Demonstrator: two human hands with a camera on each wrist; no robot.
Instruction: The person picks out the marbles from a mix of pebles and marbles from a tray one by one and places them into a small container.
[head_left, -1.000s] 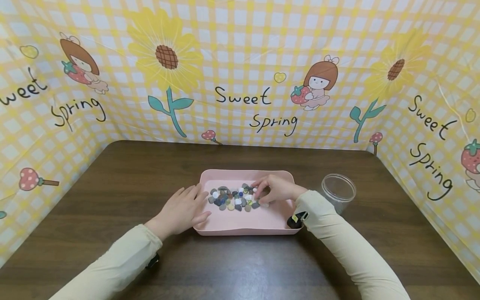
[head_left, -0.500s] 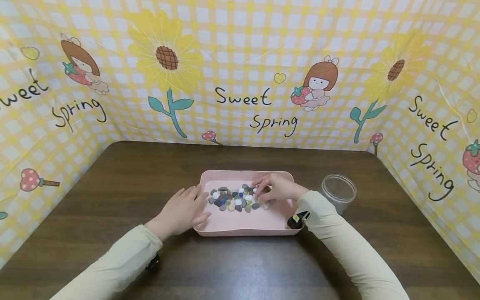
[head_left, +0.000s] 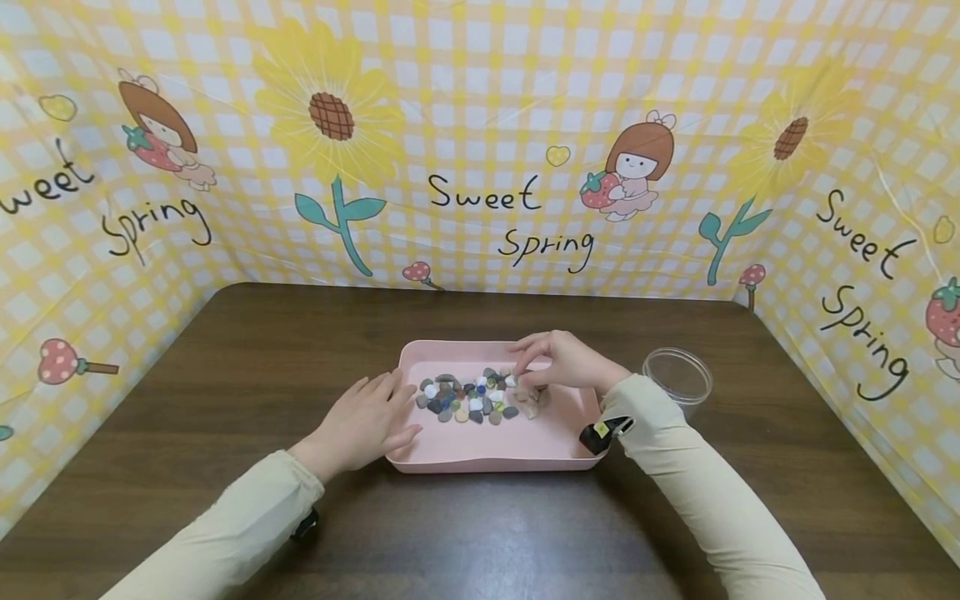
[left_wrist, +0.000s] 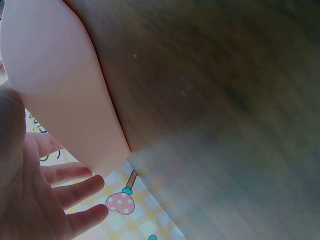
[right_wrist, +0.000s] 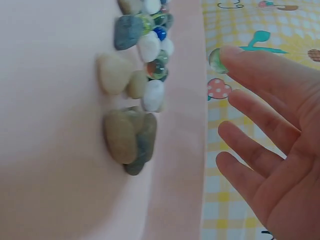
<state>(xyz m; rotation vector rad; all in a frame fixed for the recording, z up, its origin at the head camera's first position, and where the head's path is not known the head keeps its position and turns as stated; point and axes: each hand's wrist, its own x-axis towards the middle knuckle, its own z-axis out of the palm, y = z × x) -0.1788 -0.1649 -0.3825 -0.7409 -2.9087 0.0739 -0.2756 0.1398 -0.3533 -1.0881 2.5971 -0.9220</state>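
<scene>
A pink rectangular tray (head_left: 487, 443) stands on the table with a patch of mixed pebbles (head_left: 476, 415) and glass marbles (right_wrist: 156, 69) across its middle. My right hand (head_left: 573, 364) is raised over the tray's right side. Between its thumb and index finger it pinches a clear greenish glass marble (right_wrist: 216, 61), while the other fingers are spread. Below that hand, brown pebbles (right_wrist: 121, 136) lie bunched at the right end of the patch. My left hand (head_left: 358, 423) rests at the tray's left rim with its fingers extended. The left wrist view shows those fingers beside the tray's outer wall (left_wrist: 65, 95).
To the right of the tray is a clear round jar (head_left: 678, 379), its lower part behind the right sleeve. Brown wooden table (head_left: 300, 333) surrounds the tray. A yellow checked cloth (head_left: 480, 100) hangs along the back and both sides.
My right hand has lifted from the pebbles and moved slightly right, uncovering the brown pebbles beneath it. My left hand has stayed at the rim.
</scene>
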